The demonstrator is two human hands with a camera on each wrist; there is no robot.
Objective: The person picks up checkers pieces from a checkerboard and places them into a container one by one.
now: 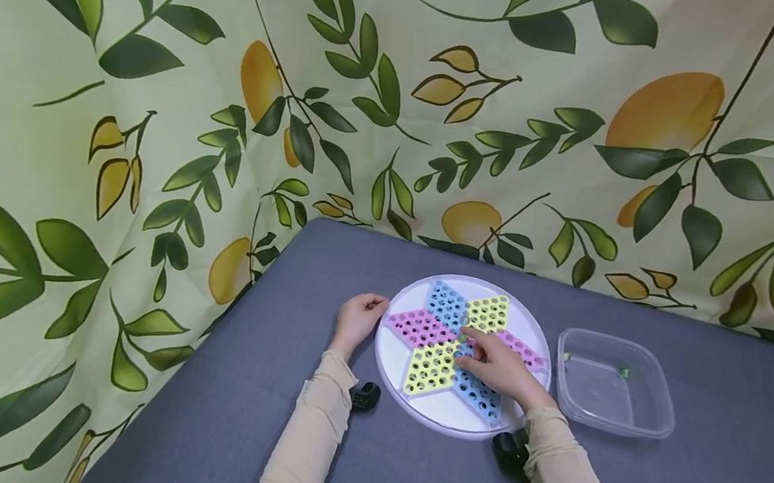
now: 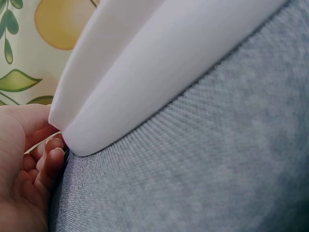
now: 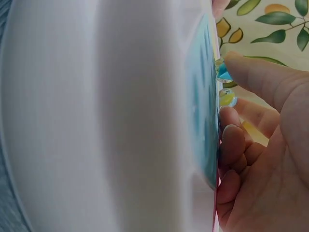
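Note:
A round white Chinese checkers board [image 1: 395, 374] with a blue, yellow and pink star of holes lies on the table. My left hand [image 1: 358, 319] holds its left rim; in the left wrist view, fingers [image 2: 53, 157] curl below the lip. Over the star's centre, my right hand [image 1: 503, 366] has its thumb and forefinger spread apart. The right wrist view shows the thumb touching a clear marble with blue inside [image 3: 224, 72]. A yellow-and-blue marble [image 3: 227, 98] sits beside the forefinger, and the other fingers rest curled near the board's surface.
To the board's right stands a clear plastic container [image 1: 614, 415] with a few small green marbles [image 1: 624, 372] inside. The table [image 1: 245, 417] has a grey-blue cover. A leaf-and-fruit patterned cloth [image 1: 368, 152] hangs behind it and on the left.

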